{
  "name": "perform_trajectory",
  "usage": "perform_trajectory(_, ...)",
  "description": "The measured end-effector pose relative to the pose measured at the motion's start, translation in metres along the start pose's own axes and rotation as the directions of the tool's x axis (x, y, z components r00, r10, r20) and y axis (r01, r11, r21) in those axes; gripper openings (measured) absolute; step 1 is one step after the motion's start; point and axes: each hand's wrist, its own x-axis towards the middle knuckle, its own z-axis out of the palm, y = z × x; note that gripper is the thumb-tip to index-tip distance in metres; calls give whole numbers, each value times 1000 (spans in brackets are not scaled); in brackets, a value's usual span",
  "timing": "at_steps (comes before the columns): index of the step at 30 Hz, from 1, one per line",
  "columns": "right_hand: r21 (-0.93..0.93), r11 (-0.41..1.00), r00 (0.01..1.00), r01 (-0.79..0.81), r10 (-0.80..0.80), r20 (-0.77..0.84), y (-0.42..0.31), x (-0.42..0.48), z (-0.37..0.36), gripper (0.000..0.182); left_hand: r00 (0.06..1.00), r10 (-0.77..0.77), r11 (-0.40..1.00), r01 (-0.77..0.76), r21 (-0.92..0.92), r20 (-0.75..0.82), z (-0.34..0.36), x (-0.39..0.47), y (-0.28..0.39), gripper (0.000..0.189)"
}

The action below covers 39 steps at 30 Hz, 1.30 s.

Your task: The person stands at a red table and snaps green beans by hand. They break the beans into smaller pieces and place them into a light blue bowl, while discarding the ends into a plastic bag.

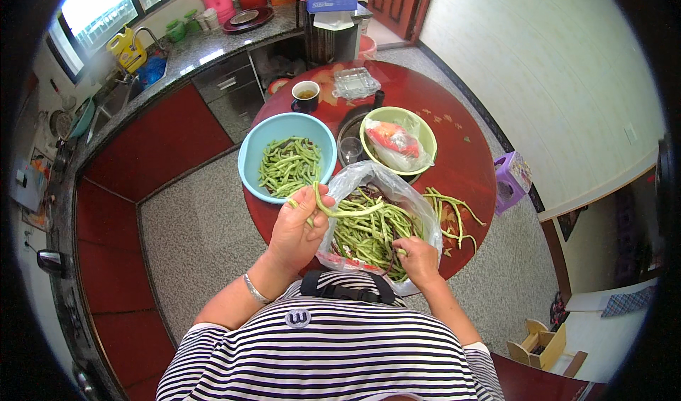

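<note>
My left hand [300, 225] is raised between the blue basin and the plastic bag, its fingers closed on a bent long green bean [346, 213]. Short bean pieces poke out of the same hand. Over the right side of the open clear plastic bag [433, 230], my right hand [419, 260] pinches a bean piece [401, 252] with a pale green end; most of it is hidden. Inside the bag lies a heap of long beans [372, 236], green with some dark purple ones. Short cut lengths of bean [290, 164] lie in the light blue basin [247, 156].
All this stands on a round red table [463, 151]. A few loose long beans [452, 214] lie right of the bag. Behind it are a yellow-green bowl [432, 140] with a bagged item, a clear cup [351, 148], a mug [305, 96] and a clear plastic container [356, 83].
</note>
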Motion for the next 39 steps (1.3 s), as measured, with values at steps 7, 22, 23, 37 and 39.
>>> perform_trajectory(7, 57, 995, 982, -79, 87, -169, -19, 23, -31, 17, 999, -1, 970, -9, 243, 42, 6, -2, -7, 23)
perform_trajectory(22, 137, 851, 858, 506, -514, 24, -96, 53, -68, 17, 996, -73, 811, 25, 584, 59, 8, 1, -21, 19)
perform_trajectory(23, 157, 830, 841, 535, -541, 0, -101, 52, -71, 17, 994, -103, 841, 70, 536, 32, 4, 3, -23, 19)
perform_trajectory(37, 20, 789, 790, 614, -613, -24, -96, 44, -60, 10, 956, -246, 288, -84, 954, 158, 18, 3, -21, 20)
perform_trajectory(39, -14, 830, 830, 557, -557, -10, -93, 44, -58, 10, 923, -218, 135, -294, 946, 318, 13, 4, -22, 19)
